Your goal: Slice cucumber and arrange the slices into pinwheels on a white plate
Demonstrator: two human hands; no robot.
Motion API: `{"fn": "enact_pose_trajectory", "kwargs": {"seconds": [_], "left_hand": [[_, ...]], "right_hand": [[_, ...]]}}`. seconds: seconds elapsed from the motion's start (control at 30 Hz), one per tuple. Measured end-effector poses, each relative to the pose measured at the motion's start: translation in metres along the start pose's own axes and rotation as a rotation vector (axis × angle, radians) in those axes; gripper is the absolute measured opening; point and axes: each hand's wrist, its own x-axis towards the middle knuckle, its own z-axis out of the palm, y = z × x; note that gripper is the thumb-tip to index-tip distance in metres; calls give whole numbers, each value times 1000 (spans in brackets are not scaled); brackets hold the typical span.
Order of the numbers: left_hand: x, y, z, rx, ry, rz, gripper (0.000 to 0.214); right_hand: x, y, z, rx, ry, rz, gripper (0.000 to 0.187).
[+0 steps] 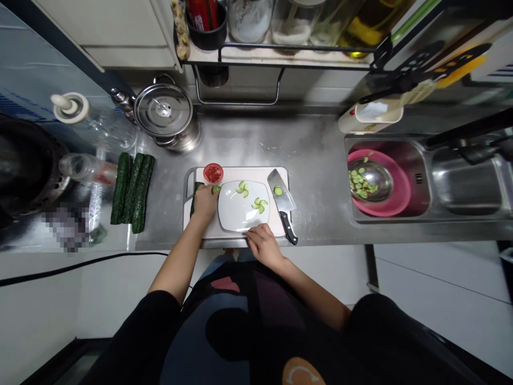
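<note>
A white square plate (240, 214) lies on the white cutting board (212, 231), with two fan-shaped groups of green cucumber slices (259, 205) on it. My left hand (206, 203) is at the plate's left side, fingers closed by a small cucumber piece (216, 189) that shows at the fingertips. A dark green length of cucumber (195, 195) lies partly hidden behind that hand. My right hand (263, 244) grips the plate's front rim. On the board's right rests a cleaver (282, 198), a cucumber slice (278, 190) on its blade. A small red dish (213, 172) of red bits sits at the back left.
Several whole cucumbers (132, 190) lie left of the board, near a glass bottle (90, 169). A lidded steel pot (166, 115) stands behind. In the sink at right, a pink basin (401, 184) holds a metal bowl (382, 179) with slices. A jar rack (296, 56) overhangs the counter.
</note>
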Motion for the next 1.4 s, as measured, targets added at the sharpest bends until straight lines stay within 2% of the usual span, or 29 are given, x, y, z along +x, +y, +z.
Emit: {"fn": "enact_pose_trajectory", "kwargs": {"seconds": [0.2, 0.3, 0.57, 0.67, 0.77, 0.87, 1.0, 1.13, 1.2, 1.27, 1.4], "left_hand": [[-2, -2, 1, -78, 65, 1, 10], [-2, 0, 0, -134, 55, -19, 7], [0, -1, -22, -413, -4, -255, 4], [-10, 0, -34, -645, -124, -310, 10], [-26, 9, -40, -839, -356, -343, 22], [-40, 21, -38, -931, -558, -357, 28], [-48, 31, -26, -968, -690, -336, 26], [-47, 32, -15, -896, -746, -284, 15], [-46, 31, -9, -792, -718, -209, 10], [-47, 29, -3, -637, -599, -38, 7], [-51, 22, 13, -343, -300, 456, 11]], "right_hand": [[0, 2, -1, 4, 2, -3, 30], [1, 1, -1, 14, 3, -9, 29], [11, 1, 0, 95, 24, 33, 26], [28, 0, -2, 160, 90, 90, 26], [48, -4, -6, 246, 143, 248, 24], [62, -8, -11, 378, 135, 395, 22], [65, -6, -13, 537, 114, 462, 14], [59, 4, -8, 660, 121, 532, 11], [57, 10, -4, 719, 117, 595, 11], [55, 14, 1, 784, 108, 673, 12], [54, 18, 6, 872, 99, 810, 11]]}}
